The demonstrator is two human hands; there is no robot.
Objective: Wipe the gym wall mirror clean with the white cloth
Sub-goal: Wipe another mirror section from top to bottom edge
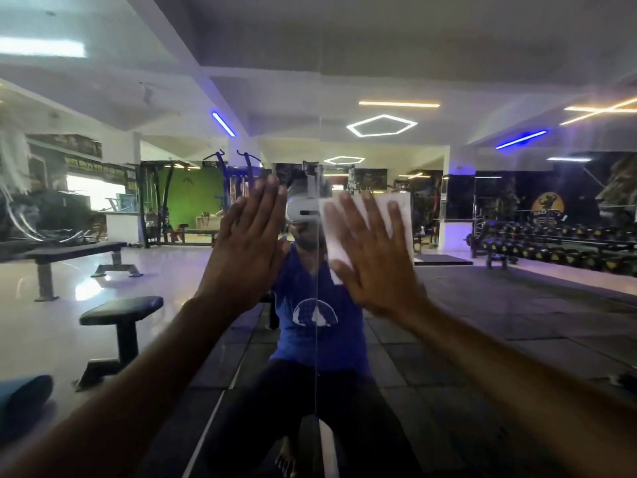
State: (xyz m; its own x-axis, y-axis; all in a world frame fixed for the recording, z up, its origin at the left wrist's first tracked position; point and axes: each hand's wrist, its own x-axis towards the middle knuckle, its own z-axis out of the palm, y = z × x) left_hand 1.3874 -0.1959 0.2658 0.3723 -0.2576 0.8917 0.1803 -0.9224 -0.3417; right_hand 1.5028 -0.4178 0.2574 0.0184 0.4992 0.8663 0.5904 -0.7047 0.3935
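The right hand (374, 260) lies flat with fingers straight and spread, palm pressing the cloth (401, 215) against the mirror (482, 305). Nothing is curled round the cloth; the grip is fully open, and the straight fingers alone pin it to the glass. The cloth is white and roughly square, showing above and to the right of the fingers and beside the thumb, with its lower part hidden under the palm. The hand is slightly blurred.

The left hand (246, 243) is raised beside it, also open, fingers straight and close together and pointing up, seen nearly edge-on. It holds nothing. Whether it touches the glass I cannot tell. Both forearms reach up and forward from the lower corners of the view, converging toward the middle, the two hands near each other at about head height.

A thin vertical seam (315, 339) in the mirror runs between the hands. The glass reflects the person in a blue shirt (303, 326), seated, with a white headset partly hidden by the hands. Also reflected are a flat bench (74, 251), a small padded stool (122, 310), a rack of dumbbells (565, 250) at right, and a lit pentagon ceiling light (381, 125).
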